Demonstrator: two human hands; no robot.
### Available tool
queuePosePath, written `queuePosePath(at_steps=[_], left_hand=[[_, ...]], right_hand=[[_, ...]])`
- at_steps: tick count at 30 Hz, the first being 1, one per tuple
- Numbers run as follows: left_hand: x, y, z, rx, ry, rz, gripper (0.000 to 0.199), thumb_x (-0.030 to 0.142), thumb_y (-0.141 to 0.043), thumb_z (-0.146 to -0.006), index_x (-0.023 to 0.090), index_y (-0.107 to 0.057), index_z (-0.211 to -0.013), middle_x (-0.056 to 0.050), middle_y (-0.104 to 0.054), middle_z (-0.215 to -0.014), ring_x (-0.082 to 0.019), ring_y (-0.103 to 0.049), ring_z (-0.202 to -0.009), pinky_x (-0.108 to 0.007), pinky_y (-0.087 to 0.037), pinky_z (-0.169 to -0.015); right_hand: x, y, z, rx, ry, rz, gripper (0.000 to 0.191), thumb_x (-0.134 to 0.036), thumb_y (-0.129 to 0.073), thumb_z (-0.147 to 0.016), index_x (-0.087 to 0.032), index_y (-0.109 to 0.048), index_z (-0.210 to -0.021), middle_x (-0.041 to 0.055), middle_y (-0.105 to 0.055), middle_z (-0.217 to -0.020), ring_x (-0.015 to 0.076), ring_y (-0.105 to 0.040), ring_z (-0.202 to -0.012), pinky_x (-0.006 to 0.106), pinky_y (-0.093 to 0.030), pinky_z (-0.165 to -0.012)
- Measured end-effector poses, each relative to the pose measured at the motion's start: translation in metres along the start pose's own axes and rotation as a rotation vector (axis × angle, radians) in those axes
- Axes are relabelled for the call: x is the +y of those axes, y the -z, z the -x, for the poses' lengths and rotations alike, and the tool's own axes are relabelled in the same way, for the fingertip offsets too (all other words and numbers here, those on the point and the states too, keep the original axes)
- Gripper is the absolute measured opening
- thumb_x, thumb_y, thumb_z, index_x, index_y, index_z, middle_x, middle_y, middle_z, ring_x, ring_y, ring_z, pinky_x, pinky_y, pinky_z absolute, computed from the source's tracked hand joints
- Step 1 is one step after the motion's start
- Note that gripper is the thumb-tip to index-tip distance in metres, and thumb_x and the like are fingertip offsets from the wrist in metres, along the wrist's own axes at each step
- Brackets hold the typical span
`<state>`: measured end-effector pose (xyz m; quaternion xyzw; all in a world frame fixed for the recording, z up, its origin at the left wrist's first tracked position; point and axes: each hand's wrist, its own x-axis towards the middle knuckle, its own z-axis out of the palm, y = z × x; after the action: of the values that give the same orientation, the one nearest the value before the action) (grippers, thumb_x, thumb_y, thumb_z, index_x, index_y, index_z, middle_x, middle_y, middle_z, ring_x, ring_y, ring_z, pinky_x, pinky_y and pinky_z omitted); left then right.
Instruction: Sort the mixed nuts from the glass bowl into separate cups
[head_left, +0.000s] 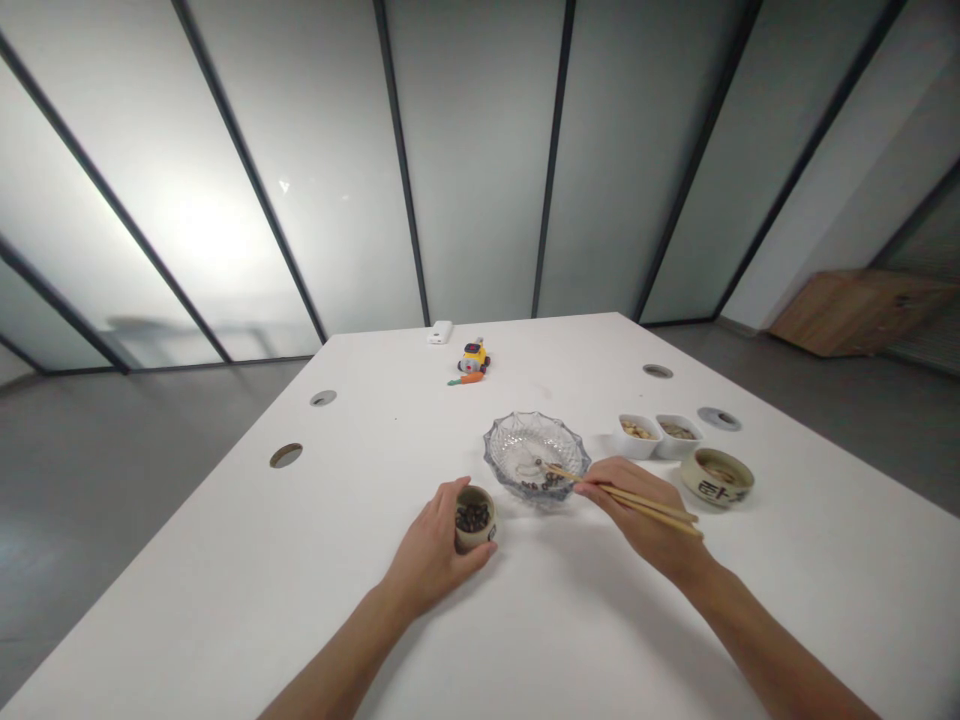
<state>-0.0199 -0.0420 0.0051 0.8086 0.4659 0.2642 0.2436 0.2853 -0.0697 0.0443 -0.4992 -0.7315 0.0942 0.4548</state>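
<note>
My left hand (pixel 431 550) is wrapped round a small beige ceramic cup (pixel 477 540) standing on the white table. Dark beans (pixel 472 517) lie inside the cup. In my right hand (pixel 637 505) is a pair of wooden chopsticks (pixel 652 508), with their tips over the inside of a clear cut-glass bowl (pixel 534 430). Several dark beans (pixel 551 481) lie in that bowl near the tips. Whether the tips pinch a bean is too small to tell.
Beyond my right hand stand two white dishes (pixel 637 448) with small pieces in them and a beige ceramic bowl (pixel 716 490). Farther back are a yellow toy vehicle (pixel 474 357), an orange-handled toy screwdriver (pixel 469 379) and a white box (pixel 440 332). Holes (pixel 286 456) pierce the table (pixel 360 480).
</note>
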Motion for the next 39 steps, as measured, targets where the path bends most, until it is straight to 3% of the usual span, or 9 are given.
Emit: queuePosePath(at_steps=[15,39], left_hand=[[0.0,0.0,0.0,-0.004,-0.01,-0.014,0.074,0.031,-0.075,-0.083,0.021,-0.039,-0.147,-0.016,-0.057,-0.144,-0.033,-0.061,-0.129,-0.052,-0.05,-0.11],[0.001,0.0,0.0,-0.002,-0.013,-0.014,0.075,0.03,-0.075,-0.082,0.021,-0.039,-0.147,-0.015,-0.058,-0.143,-0.032,-0.061,-0.13,-0.051,-0.05,-0.112]], right_hand=[[0.01,-0.007,0.003,0.021,0.036,0.001,0.023,-0.043,-0.062,-0.1,-0.025,-0.071,-0.088,0.0029,-0.074,-0.086,0.0188,-0.07,-0.078,0.03,-0.057,-0.072],[0.01,-0.009,0.003,0.045,0.136,0.031,0.015,-0.03,-0.061,-0.102,-0.025,-0.07,-0.091,0.0032,-0.073,-0.09,0.0163,-0.07,-0.081,0.027,-0.057,-0.074]])
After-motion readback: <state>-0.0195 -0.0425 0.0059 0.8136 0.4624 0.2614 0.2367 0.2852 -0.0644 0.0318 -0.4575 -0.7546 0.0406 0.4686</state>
